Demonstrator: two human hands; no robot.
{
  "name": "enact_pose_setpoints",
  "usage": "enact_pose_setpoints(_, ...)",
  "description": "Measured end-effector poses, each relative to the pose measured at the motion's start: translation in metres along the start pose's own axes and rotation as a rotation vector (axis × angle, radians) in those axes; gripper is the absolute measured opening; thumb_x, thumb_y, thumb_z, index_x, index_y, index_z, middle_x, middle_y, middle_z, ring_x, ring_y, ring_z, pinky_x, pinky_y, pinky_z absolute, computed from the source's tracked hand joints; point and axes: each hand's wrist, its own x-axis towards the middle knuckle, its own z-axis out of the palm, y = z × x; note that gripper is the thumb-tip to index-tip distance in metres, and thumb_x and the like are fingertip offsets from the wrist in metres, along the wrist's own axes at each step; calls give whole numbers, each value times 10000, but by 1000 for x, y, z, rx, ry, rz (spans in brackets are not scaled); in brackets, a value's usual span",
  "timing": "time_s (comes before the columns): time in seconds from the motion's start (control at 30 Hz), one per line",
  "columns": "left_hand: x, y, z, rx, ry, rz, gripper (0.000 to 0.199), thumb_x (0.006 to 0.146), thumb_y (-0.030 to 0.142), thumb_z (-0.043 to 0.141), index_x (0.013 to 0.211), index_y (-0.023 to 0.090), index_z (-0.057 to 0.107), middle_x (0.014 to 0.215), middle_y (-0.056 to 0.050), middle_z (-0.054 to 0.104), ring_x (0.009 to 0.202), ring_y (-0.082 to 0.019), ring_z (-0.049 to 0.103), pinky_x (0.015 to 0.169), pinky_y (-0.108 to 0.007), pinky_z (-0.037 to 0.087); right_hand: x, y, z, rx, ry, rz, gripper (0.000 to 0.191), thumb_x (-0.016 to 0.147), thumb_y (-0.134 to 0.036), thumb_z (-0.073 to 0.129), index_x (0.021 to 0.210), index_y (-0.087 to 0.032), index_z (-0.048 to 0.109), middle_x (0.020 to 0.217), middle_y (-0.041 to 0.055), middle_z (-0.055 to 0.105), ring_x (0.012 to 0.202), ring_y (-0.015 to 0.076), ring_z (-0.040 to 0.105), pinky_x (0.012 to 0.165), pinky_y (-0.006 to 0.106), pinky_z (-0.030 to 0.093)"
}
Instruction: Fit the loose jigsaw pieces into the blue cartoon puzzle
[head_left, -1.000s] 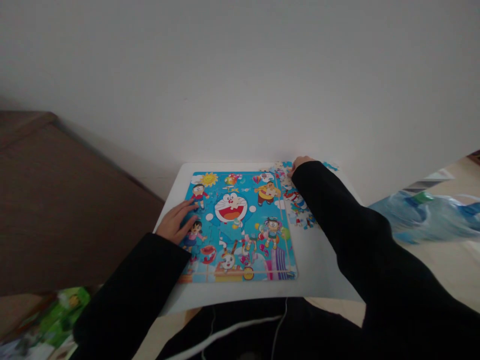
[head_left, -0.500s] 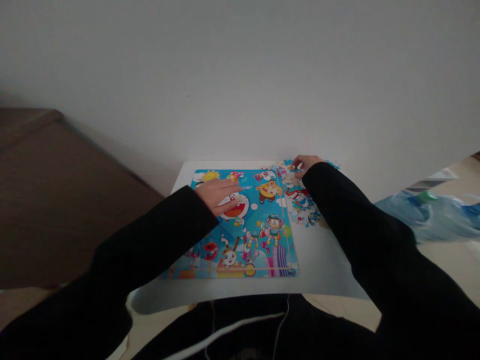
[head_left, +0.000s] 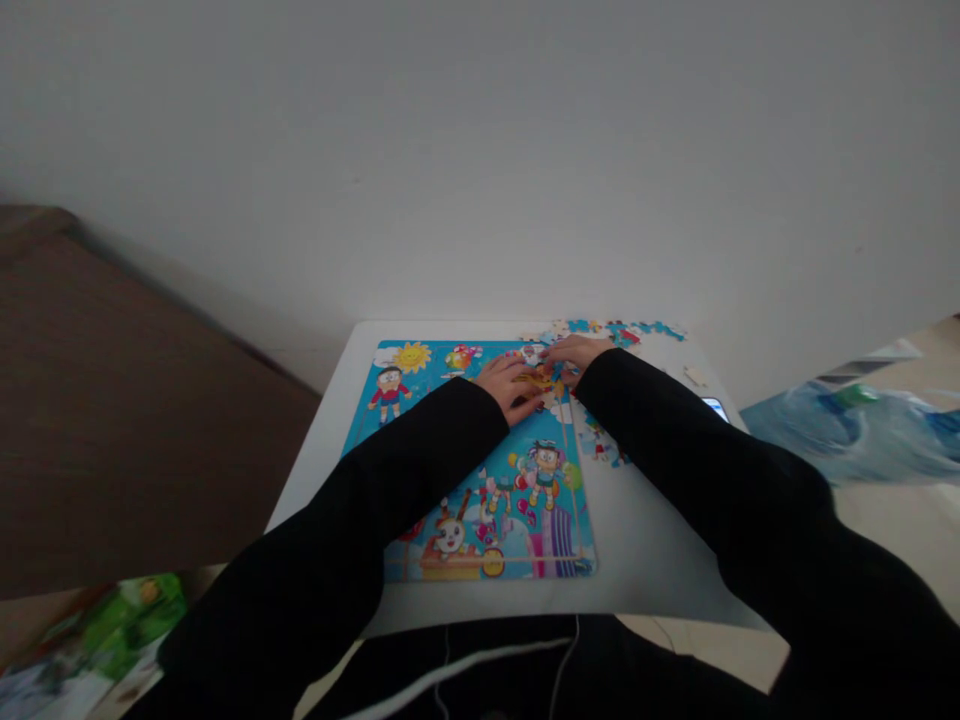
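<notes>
A jigsaw puzzle board [head_left: 450, 455] with cartoon figures on a blue ground lies flat on the white table. My left hand [head_left: 511, 385] rests on its upper right part, palm down, fingers spread and holding nothing. Close beside it, at the board's upper right edge, my right hand [head_left: 576, 352] has bent fingers closed together. What they pinch is small and mostly covered, seemingly a puzzle piece. Loose puzzle pieces [head_left: 651, 328] lie along the table's back edge, and more pieces [head_left: 600, 442] show just right of the board, partly behind my right sleeve.
The white table [head_left: 637, 560] stands against a plain wall [head_left: 480, 180]. A phone [head_left: 715, 408] lies near its right edge, by a single pale piece [head_left: 695, 376]. Brown furniture [head_left: 135, 420] stands at left, a clear plastic bag [head_left: 862, 430] at right. A white cable [head_left: 465, 675] crosses my lap.
My right hand has come left from the loose pieces to the board's upper right. My left hand has slid right across the board to meet it. The view has shifted slightly.
</notes>
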Motion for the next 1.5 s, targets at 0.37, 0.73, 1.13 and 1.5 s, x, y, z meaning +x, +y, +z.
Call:
enact_pose_setpoints(0.37,-1,-21,19,-53,23,-20,355,885,262,362,1138,113,561,1174,-141,584,1115,-211,535,942,-407,465,-3,-11,7,-50,-38,251,349,745,-468,581,1012,-255,657,1039,36,657,982,213,574,848,325,449)
enact_pose_setpoints(0.73,0,-21,18,-12,20,65,388,903,268,320,1188,87,511,1166,-162,559,1124,-228,515,945,-396,460,-1,-9,5,44,-58,267,302,778,-448,561,1007,-281,666,1045,11,663,993,193,584,876,327,458)
enact_pose_setpoints(1.13,0,-17,16,25,-5,53,399,911,287,326,1203,76,498,1164,-164,549,1110,-238,517,946,-389,456,4,-14,6,-48,-84,283,427,774,-486,562,1128,-257,626,1139,46,626,1064,236,543,931,365,431)
enact_pose_setpoints(1.5,1,-14,13,78,-20,53,391,914,281,331,1224,104,491,1151,-153,545,1094,-236,516,936,-386,456,11,-6,12,35,-61,358,389,733,-527,606,1020,-276,683,1094,50,620,999,249,547,868,385,454)
